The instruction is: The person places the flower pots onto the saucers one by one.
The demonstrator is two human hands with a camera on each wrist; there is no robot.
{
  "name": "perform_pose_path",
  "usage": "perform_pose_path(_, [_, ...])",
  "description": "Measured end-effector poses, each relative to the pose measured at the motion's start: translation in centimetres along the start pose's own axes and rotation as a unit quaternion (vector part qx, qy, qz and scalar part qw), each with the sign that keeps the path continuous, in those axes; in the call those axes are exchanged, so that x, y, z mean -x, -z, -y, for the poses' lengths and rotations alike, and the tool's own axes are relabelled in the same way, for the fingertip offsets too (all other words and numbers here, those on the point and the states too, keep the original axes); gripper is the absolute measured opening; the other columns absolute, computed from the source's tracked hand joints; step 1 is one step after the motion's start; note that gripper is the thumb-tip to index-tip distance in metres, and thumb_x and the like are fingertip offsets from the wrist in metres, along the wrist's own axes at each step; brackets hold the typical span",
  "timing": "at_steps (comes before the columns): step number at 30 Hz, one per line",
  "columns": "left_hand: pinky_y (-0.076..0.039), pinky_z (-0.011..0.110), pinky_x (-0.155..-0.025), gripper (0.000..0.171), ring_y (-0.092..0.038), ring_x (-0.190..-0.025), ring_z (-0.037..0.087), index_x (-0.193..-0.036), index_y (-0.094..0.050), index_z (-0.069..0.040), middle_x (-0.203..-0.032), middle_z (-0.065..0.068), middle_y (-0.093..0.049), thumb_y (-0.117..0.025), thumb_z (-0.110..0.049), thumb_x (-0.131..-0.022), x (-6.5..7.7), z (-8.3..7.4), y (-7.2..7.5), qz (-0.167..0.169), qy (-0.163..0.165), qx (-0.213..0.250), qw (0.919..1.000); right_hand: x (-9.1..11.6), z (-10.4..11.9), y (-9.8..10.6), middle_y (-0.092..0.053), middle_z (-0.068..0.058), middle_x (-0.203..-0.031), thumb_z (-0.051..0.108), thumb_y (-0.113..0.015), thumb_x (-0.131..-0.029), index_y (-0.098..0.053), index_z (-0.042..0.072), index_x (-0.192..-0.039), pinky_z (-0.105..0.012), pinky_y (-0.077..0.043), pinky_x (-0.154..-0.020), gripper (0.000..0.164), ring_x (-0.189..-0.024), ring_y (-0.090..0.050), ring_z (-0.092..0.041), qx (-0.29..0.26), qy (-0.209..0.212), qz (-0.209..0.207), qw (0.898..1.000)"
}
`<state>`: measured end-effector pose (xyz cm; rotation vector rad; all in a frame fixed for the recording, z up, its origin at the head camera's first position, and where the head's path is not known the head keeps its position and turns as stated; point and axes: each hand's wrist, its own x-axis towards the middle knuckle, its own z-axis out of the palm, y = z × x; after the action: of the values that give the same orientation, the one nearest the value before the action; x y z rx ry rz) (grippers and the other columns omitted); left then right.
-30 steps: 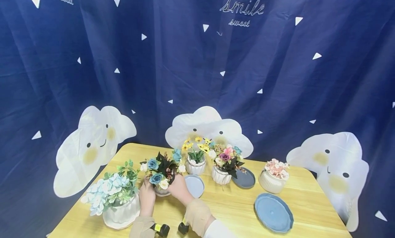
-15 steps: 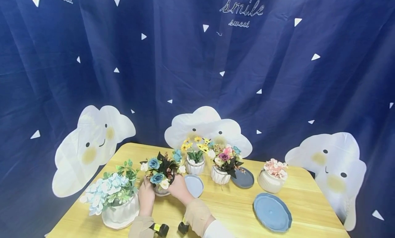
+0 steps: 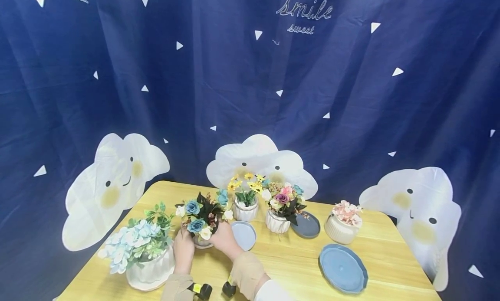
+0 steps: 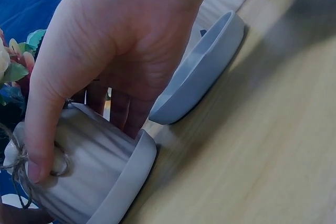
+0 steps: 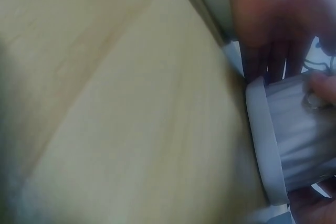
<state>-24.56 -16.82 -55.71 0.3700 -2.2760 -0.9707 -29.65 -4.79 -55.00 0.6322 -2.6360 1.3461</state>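
Note:
Both hands hold a small white pot [image 4: 89, 156] of blue and cream artificial roses [image 3: 195, 225], standing upright on the table. My left hand [image 3: 183, 247] grips its left side, and my right hand [image 3: 224, 240] grips its right. In the left wrist view the right hand [image 4: 121, 35] lays its thumb along the pot beside a twine bow [image 4: 21, 161]. From the right wrist the left hand [image 5: 283, 14] reaches round the pot [image 5: 299, 129]. A light blue saucer [image 3: 244, 235] lies just right of the held pot.
A large white pot [image 3: 152, 268] with pale blue hydrangeas stands close left. Behind are a yellow-flower pot [image 3: 246, 210] and a mixed-rose pot [image 3: 277, 222]. Farther right are a dark grey saucer [image 3: 306, 225], a pink-flower pot [image 3: 343, 229] and a blue saucer [image 3: 343, 268].
The head view has shifted slightly, so the scene sits a little farther left. Both hands keep their hold on the rose pot, which stays in place.

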Motion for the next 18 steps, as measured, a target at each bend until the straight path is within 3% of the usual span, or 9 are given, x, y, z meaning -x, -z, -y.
perform_pose_path(2, [-0.047,0.065,-0.073,0.033,-0.057,-0.081,0.058,-0.113,-0.051,0.027,-0.092,0.040,-0.059,-0.044,0.004,-0.091,-0.04,0.12,0.04,-0.003,-0.002,0.005,1.0000,0.06,0.12,-0.07,-0.075,-0.013,-0.097,0.034,-0.084,-0.070,-0.068,0.007,-0.114,-0.026,-0.056,-0.079,0.054,-0.090,-0.070,-0.023,-0.001,-0.003,-0.001,1.000])
perform_pose_path(8, [-0.045,0.066,-0.080,0.039,-0.055,-0.093,0.060,-0.114,-0.053,0.021,-0.098,0.040,-0.059,-0.028,-0.006,-0.100,-0.20,0.05,0.30,0.016,0.055,0.060,0.9966,0.13,0.38,-0.17,-0.075,-0.014,-0.096,0.030,-0.085,-0.069,-0.068,0.006,-0.112,-0.026,-0.056,-0.078,0.053,-0.089,-0.070,-0.024,-0.003,0.004,-0.007,1.000])
perform_pose_path(13, [-0.047,0.065,-0.075,0.029,-0.056,-0.085,0.059,-0.103,-0.053,0.022,-0.091,0.038,-0.058,-0.035,0.002,-0.095,-0.23,-0.04,0.29,0.006,0.010,0.029,0.9995,0.11,0.55,-0.14,-0.075,-0.013,-0.099,0.031,-0.082,-0.072,-0.068,0.007,-0.114,-0.027,-0.056,-0.080,0.050,-0.092,-0.070,-0.024,0.001,0.018,-0.009,1.000])
perform_pose_path(15, [-0.047,0.065,-0.074,0.025,-0.056,-0.083,0.058,-0.100,-0.053,0.022,-0.089,0.037,-0.057,-0.038,0.004,-0.092,-0.23,-0.09,0.29,0.002,-0.002,0.025,0.9997,0.07,0.59,-0.12,-0.074,-0.013,-0.100,0.030,-0.082,-0.072,-0.068,0.007,-0.115,-0.027,-0.056,-0.081,0.051,-0.093,-0.070,-0.025,0.000,0.015,-0.004,1.000])
perform_pose_path(17, [-0.047,0.064,-0.077,0.027,-0.056,-0.085,0.057,-0.100,-0.054,0.021,-0.089,0.037,-0.057,-0.036,0.001,-0.095,-0.31,-0.20,0.38,0.006,0.013,0.038,0.9992,0.03,0.62,-0.07,-0.074,-0.014,-0.102,0.030,-0.082,-0.071,-0.067,0.007,-0.116,-0.028,-0.056,-0.083,0.052,-0.094,-0.070,-0.025,0.000,0.009,0.002,1.000])
perform_pose_path(18, [-0.047,0.064,-0.075,0.025,-0.056,-0.082,0.057,-0.100,-0.054,0.022,-0.087,0.036,-0.057,-0.039,0.004,-0.092,-0.27,-0.27,0.44,0.002,-0.003,0.026,0.9997,0.02,0.62,-0.02,-0.074,-0.015,-0.102,0.029,-0.083,-0.071,-0.067,0.007,-0.116,-0.028,-0.056,-0.083,0.053,-0.095,-0.070,-0.026,0.000,0.007,0.006,1.000])
